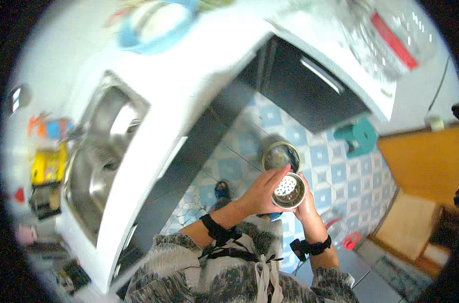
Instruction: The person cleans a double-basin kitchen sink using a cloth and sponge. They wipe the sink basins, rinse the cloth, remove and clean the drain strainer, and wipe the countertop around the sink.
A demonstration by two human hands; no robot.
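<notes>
Between both hands I hold a round metal cup [298, 194] with a perforated white or metal disc [286, 186] inside; small dark bits lie beside the holes. My left hand [262, 191] grips its left side, fingers along the rim. My right hand [307, 200] holds its right side, mostly hidden behind it. Just beyond the cup, a round bin [281, 156] with a yellowish rim stands on the floor, partly covered by my left fingertips.
A white counter [169, 102] with a steel double sink [110, 166] runs along the left. Dark cabinets stand ahead. On the patterned tile floor are a teal container [360, 137] and a clear bottle with a red handle [351, 241]. Cardboard [407, 223] lies at the right.
</notes>
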